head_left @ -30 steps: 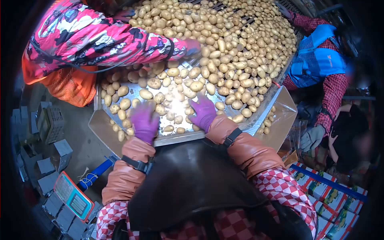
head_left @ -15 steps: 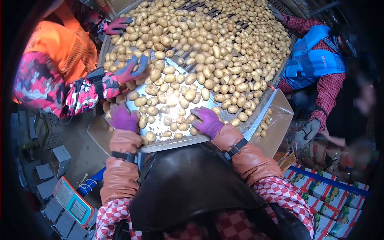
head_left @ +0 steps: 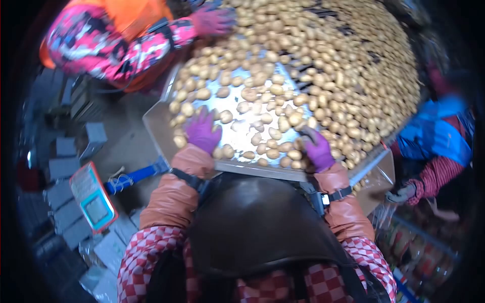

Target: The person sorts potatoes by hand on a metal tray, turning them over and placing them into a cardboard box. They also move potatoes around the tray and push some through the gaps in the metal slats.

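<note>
Many potatoes (head_left: 353, 76) lie spread over a large sorting table, with a shiny metal plate (head_left: 235, 139) showing between them at the near end. My left hand (head_left: 203, 132), in a purple glove, rests among potatoes at the plate's near left, fingers spread and pointing away from me. My right hand (head_left: 317, 147), also gloved in purple, is at the plate's right side against several potatoes, its fingers apart and bent to the left. Neither hand is seen wrapped round a potato. The picture is slightly blurred.
A co-worker's pink-gloved hand (head_left: 213, 21) reaches over the potatoes at upper left. Another co-worker's grey-gloved hand (head_left: 401, 194) is beyond the right edge. A scale display (head_left: 94, 198) on a blue bar stands at lower left, near grey boxes. The table's metal rim (head_left: 262, 170) runs before me.
The view has shifted, so the table sits farther right. The left co-worker's hand has moved away from the plate toward the far potatoes. Fewer potatoes lie near my left hand.
</note>
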Demonstrator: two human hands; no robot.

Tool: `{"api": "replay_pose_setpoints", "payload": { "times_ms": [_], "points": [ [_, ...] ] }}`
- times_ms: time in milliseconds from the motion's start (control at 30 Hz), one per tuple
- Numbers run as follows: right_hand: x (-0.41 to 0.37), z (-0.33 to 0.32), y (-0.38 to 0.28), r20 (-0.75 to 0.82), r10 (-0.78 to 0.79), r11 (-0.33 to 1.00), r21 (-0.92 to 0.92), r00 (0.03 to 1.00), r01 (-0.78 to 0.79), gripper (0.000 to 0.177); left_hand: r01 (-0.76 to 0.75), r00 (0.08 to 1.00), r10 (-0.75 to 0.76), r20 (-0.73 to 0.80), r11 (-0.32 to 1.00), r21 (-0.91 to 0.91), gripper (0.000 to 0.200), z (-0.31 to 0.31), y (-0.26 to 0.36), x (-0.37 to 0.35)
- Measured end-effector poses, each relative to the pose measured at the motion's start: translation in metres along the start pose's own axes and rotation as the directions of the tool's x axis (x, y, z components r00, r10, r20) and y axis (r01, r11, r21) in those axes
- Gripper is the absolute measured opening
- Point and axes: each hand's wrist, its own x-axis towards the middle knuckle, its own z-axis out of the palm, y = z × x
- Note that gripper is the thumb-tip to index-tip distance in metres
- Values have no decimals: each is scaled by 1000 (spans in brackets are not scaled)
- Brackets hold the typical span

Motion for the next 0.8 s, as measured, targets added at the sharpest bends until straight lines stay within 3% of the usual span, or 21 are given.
{"api": "replay_pose_setpoints", "payload": {
  "times_ms": [67,100,133,167,200,233,300,367,433,467,500,533,567,633,700,733,767,800],
  "points": [
    [0,16,-15,-44,-15,1000,-13,999,14,41,108,994,-105,31,989,-106,50,11,24,0],
    [3,22,-14,-34,-39,999,-16,999,39,40,-67,995,66,-76,998,-12,52,11,45,-9],
    [4,34,-27,8,12,996,-89,1000,-11,39,-192,963,210,169,975,-115,57,-16,70,-1],
    [6,44,-40,46,66,984,-166,997,-57,38,-400,912,408,38,907,-135,60,3,69,-10],
    [17,48,-31,118,-241,909,-320,963,267,39,-444,888,456,52,883,-154,60,13,58,-3],
    [27,49,-25,147,-295,866,-376,944,329,41,-488,861,505,66,855,-173,60,20,41,4],
    [41,43,-35,98,-437,765,-482,894,426,39,-332,939,336,74,941,-66,55,10,14,3],
    [57,22,-40,2,-443,793,-465,896,393,41,-242,970,238,-51,966,-91,40,0,2,-5],
    [64,-2,-38,-53,-533,604,-723,844,336,49,-143,990,143,-10,989,-25,31,-11,5,-5],
    [65,-7,-16,-53,-540,491,-831,840,263,57,-138,990,139,8,987,-79,29,-20,14,6],
    [60,-3,-13,21,-355,607,-755,934,248,59,-130,990,135,28,983,-133,28,-32,23,18],
    [49,1,-10,47,-267,559,-806,963,194,61,-122,990,132,45,975,-184,26,-37,29,31],
    [36,12,-24,69,-170,503,-852,983,147,63,-174,984,161,-78,962,-209,28,-28,32,45],
    [34,20,-6,144,-114,715,-675,983,182,64,-274,928,190,-320,931,-241,31,-4,35,83],
    [24,22,-22,251,20,830,-544,968,124,64,-267,847,209,-489,962,-51,39,-5,41,128],
    [22,18,-22,270,42,873,-478,962,96,62,-129,876,126,-466,991,24,50,-4,46,139],
    [20,13,-23,296,64,910,-410,953,67,59,23,996,-26,-84,999,-43,58,-1,38,150],
    [15,9,-23,293,94,941,-339,951,12,57,-100,993,100,-69,995,11,56,6,31,143]
  ]
}}
